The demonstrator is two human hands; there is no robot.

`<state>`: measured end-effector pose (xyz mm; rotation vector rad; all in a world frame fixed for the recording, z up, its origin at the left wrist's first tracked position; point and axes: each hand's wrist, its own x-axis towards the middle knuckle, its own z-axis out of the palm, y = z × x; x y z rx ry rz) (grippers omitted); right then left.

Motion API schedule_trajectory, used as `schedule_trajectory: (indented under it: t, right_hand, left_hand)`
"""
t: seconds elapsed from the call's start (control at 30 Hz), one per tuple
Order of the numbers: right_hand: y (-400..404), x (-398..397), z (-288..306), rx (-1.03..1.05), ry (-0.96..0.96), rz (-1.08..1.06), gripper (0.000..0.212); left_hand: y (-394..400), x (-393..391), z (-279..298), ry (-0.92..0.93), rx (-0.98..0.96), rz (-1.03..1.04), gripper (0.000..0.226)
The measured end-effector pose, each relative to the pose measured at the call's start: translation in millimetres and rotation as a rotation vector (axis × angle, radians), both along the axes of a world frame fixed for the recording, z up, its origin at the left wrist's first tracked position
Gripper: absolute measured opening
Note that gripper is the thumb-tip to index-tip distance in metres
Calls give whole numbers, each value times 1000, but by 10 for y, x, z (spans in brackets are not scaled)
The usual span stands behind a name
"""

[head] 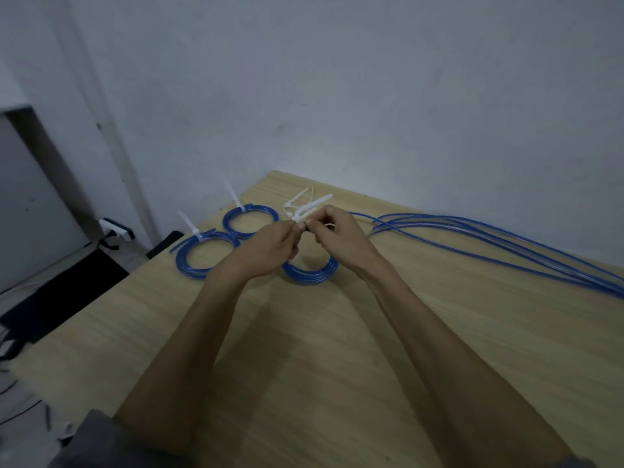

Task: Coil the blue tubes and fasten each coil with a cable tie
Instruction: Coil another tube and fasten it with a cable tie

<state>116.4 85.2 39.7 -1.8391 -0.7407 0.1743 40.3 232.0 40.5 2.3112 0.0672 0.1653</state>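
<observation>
A coil of blue tube [310, 272] lies on the wooden table [337, 349], its far half hidden by my hands. My left hand [270, 246] and my right hand [337, 236] meet fingertip to fingertip above it, both pinching a white cable tie [309, 208] whose tail sticks up and to the right. Two tied coils lie to the left: one at the table's left edge [206, 256] and one behind it [250, 220], each with a white tie tail standing up. Several straight blue tubes [489, 238] run off to the right.
A few loose white cable ties [297, 199] lie just behind my hands near the table's far corner. The white wall [371, 96] stands close behind the table. On the floor at left are a white power strip [114, 228] and dark objects.
</observation>
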Motion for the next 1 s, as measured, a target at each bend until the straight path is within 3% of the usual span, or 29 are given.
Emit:
schedule_trajectory:
  t: [0.1, 0.2, 0.37, 0.5, 0.63, 0.77, 1.0]
  right_hand:
    - [133, 101, 0, 63, 132, -7, 31]
    - [233, 319, -68, 76, 98, -182, 33]
    - [417, 499, -238, -344, -195, -275, 19]
    - [560, 409, -211, -449, -246, -339, 30]
    - [661, 370, -170, -522, -245, -381, 19]
    - [664, 377, -182, -518, -238, -415, 19]
    - [456, 361, -178, -254, -179, -473, 22]
  left_hand:
    - [181, -27, -5, -41, -16, 71, 41]
    - [377, -70, 13, -46, -36, 115, 43]
    - [549, -93, 11, -62, 9, 171, 44]
    - [626, -107, 42, -86, -17, 215, 44]
    - [626, -93, 10, -67, -34, 211, 43]
    - [590, -69, -39, -42, -45, 204, 43]
    - [498, -47, -9, -110, -171, 236, 47]
